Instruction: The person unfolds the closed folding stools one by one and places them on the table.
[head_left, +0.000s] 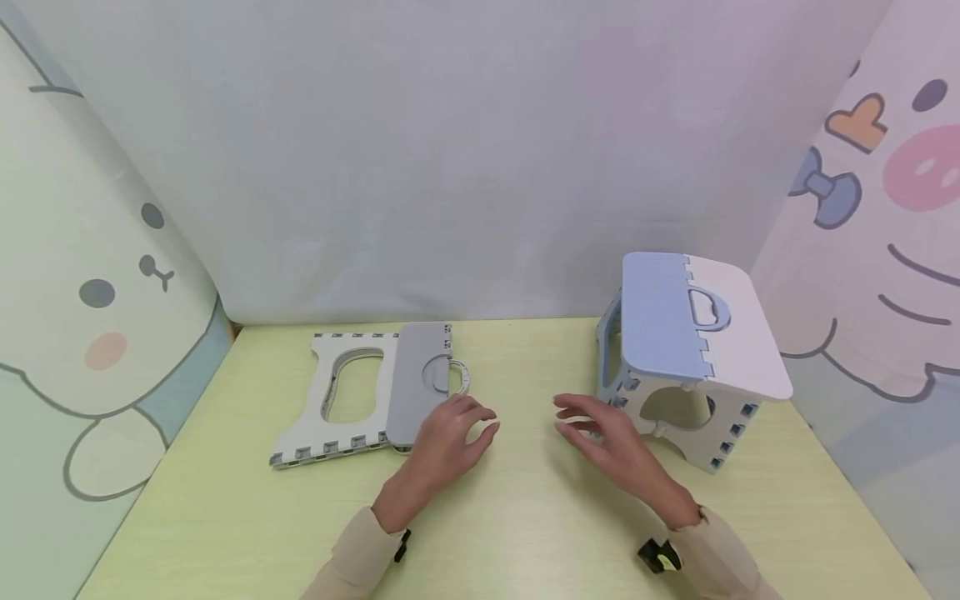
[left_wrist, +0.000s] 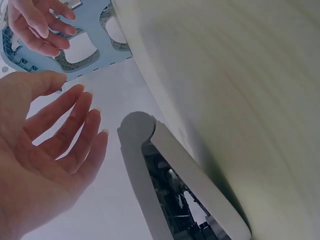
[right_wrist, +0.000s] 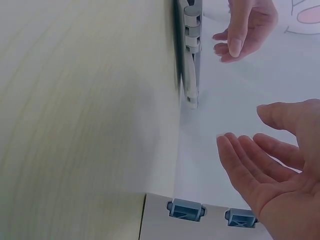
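Note:
A grey and white folding step stool lies folded on the table, its loop handle pointing right. My left hand hovers at its near right corner, fingers loosely bent and holding nothing. To the right, a blue and white folding step stool stands unfolded on its legs, with a blue handle in the middle of its top. Just left of its legs is my right hand, fingers relaxed around an empty gap. In the left wrist view, the left palm shows bare, beside the grey stool's edge.
Both stools rest on a pale yellow-green table. Behind it hangs a light cloth backdrop, with cartoon animals printed on the left and right sides. A dark strap device sits at the right wrist.

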